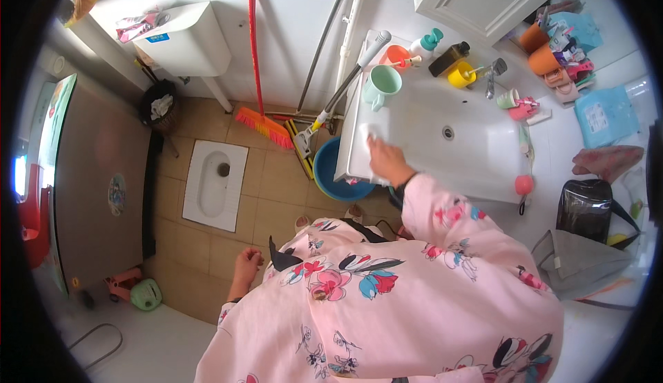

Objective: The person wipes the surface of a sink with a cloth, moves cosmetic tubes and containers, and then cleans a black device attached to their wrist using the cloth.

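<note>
My right hand (391, 162) reaches over the left ledge of a white washbasin (428, 141), its fingers closed on a white wipe (366, 133) pressed against the ledge. Whether the wipe is paper or cloth cannot be made out. Just beyond it, a mint-green mug (382, 87) stands on the same ledge. An orange cup (396, 55) is behind the mug. My left hand (246, 267) hangs low at my side above the tiled floor, fingers loosely bent and holding nothing.
A blue basin (338, 172) sits on the floor beside the washbasin. A mop (324, 117) and an orange broom (266, 127) lean nearby. A squat toilet (215, 183) lies left. A yellow cup (460, 75), dark bottle (449, 60) and faucet (492, 82) line the washbasin's back.
</note>
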A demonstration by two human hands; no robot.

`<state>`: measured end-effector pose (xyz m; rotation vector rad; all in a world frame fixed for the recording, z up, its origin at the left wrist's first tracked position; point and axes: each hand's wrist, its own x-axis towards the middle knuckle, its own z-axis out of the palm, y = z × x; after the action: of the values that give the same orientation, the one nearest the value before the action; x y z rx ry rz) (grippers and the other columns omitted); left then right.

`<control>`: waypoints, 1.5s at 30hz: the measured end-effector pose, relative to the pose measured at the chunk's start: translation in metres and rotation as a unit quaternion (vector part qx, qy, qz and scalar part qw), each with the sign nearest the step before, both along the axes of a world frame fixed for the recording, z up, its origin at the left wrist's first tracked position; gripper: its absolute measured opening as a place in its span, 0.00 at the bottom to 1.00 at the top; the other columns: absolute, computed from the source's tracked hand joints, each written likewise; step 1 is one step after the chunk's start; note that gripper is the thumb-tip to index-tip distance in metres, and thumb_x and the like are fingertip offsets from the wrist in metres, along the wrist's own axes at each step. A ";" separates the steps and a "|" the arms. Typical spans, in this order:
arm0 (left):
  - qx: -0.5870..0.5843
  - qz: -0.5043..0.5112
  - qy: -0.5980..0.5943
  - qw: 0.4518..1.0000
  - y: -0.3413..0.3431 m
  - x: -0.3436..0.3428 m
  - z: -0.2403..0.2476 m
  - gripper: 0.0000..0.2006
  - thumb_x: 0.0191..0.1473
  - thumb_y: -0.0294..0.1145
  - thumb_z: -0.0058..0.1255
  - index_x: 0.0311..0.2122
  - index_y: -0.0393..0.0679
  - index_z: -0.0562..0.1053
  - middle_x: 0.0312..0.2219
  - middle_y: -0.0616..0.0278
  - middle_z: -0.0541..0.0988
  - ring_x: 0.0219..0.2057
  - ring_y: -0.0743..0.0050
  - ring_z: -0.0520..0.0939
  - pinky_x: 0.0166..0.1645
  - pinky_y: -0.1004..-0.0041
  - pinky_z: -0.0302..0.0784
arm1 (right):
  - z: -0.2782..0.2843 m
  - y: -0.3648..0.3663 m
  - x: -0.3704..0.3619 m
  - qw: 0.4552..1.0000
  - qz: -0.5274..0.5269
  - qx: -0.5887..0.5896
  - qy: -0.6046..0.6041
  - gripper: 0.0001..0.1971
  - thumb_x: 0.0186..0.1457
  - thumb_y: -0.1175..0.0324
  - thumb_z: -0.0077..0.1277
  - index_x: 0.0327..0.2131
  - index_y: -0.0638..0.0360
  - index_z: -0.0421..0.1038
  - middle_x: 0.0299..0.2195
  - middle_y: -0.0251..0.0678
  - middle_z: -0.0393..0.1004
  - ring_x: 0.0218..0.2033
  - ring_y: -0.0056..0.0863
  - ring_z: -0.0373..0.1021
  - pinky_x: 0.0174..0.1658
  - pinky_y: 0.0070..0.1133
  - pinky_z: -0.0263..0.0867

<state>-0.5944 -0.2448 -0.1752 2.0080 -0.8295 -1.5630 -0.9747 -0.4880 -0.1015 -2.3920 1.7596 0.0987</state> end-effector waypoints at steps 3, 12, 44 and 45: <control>0.003 0.009 -0.003 1.000 -0.001 0.004 0.001 0.05 0.49 0.28 0.44 0.32 0.41 0.69 0.21 0.64 0.75 0.21 0.78 0.75 0.22 0.79 0.68 | -0.005 -0.039 -0.013 0.996 -0.089 0.003 0.011 0.22 0.44 0.74 0.37 0.47 0.63 0.58 0.34 0.49 0.67 0.33 0.39 0.68 0.35 0.30 0.65; 0.001 0.006 0.009 1.000 0.007 0.003 -0.008 0.06 0.49 0.29 0.43 0.32 0.40 0.69 0.22 0.63 0.75 0.22 0.78 0.75 0.23 0.77 0.68 | 0.015 -0.006 -0.050 0.556 -0.284 0.333 -0.707 0.17 0.47 0.78 0.35 0.43 0.64 0.62 0.35 0.39 0.69 0.37 0.31 0.68 0.42 0.28 0.64; -0.025 -0.076 -0.044 0.996 -0.022 -0.021 0.031 0.05 0.49 0.28 0.43 0.30 0.40 0.69 0.21 0.63 0.75 0.22 0.78 0.75 0.23 0.77 0.68 | -0.014 0.091 -0.023 0.996 0.021 -0.067 -0.059 0.26 0.47 0.63 0.45 0.50 0.58 0.54 0.54 0.45 0.49 0.54 0.46 0.48 0.50 0.45 0.49; -0.019 -0.101 -0.039 0.994 -0.020 -0.018 0.026 0.05 0.49 0.28 0.43 0.30 0.40 0.69 0.21 0.63 0.75 0.22 0.77 0.75 0.24 0.77 0.68 | -0.012 0.088 -0.015 0.997 0.019 -0.044 -0.062 0.26 0.48 0.62 0.44 0.52 0.55 0.53 0.55 0.43 0.47 0.55 0.45 0.47 0.50 0.46 0.47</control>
<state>-0.6124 -0.2643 -0.1489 2.0230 -1.1145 -1.5700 -0.9894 -0.4002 -0.1130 -2.4336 1.6968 -0.1224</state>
